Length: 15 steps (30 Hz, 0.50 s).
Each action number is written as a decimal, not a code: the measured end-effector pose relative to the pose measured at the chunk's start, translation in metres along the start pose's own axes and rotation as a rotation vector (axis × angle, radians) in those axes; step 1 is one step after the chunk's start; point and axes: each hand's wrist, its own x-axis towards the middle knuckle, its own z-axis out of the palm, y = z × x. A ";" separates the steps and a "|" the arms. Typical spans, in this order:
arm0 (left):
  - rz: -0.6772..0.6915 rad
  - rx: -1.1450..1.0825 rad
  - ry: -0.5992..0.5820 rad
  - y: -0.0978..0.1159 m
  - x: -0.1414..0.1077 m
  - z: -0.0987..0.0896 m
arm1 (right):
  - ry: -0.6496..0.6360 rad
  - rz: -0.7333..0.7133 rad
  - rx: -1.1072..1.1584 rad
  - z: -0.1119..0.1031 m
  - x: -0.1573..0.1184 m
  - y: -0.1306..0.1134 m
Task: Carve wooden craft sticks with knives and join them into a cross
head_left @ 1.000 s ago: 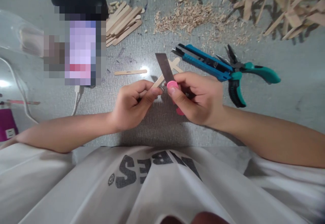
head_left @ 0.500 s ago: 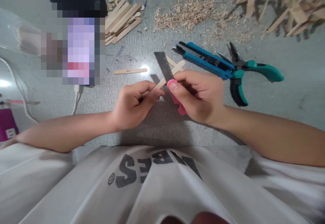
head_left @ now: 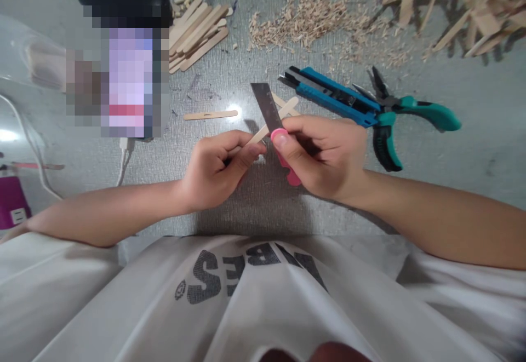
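Tabletop (head_left: 222, 85), right hand (head_left: 329, 154) gripping knife (head_left: 267, 104), stick (head_left: 259, 134) beneath

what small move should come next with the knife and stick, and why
Probably ease the left hand slightly back along the craft stick before any stroke of the pink-handled knife: the blade, held in the right hand, crosses the stick, and the left thumb tip sits close by.

Place: tabletop craft work spot, room type unclear | Top centre: heap of wood shavings (head_left: 304, 22) on grey textured tabletop (head_left: 230, 214) | Upper right: pile of flat wood pieces (head_left: 464, 6) | Right of centre: pliers (head_left: 386, 110), blue utility cutter (head_left: 332, 96)
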 end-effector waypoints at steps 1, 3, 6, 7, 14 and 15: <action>0.002 -0.008 0.000 0.000 0.000 0.000 | -0.001 0.000 -0.005 0.000 0.000 0.000; -0.006 -0.022 -0.005 0.000 -0.001 0.000 | -0.005 -0.007 -0.010 0.000 -0.001 0.000; -0.034 -0.034 -0.015 0.000 -0.001 0.001 | -0.010 -0.002 -0.005 0.000 -0.002 0.000; -0.038 -0.033 -0.016 0.000 -0.001 0.001 | -0.013 0.007 -0.005 0.000 -0.002 0.000; -0.009 0.056 -0.014 0.003 0.001 0.000 | -0.088 0.115 0.093 0.003 0.000 0.000; -0.008 0.074 -0.016 0.003 0.001 0.000 | -0.093 0.119 0.118 0.004 0.000 0.001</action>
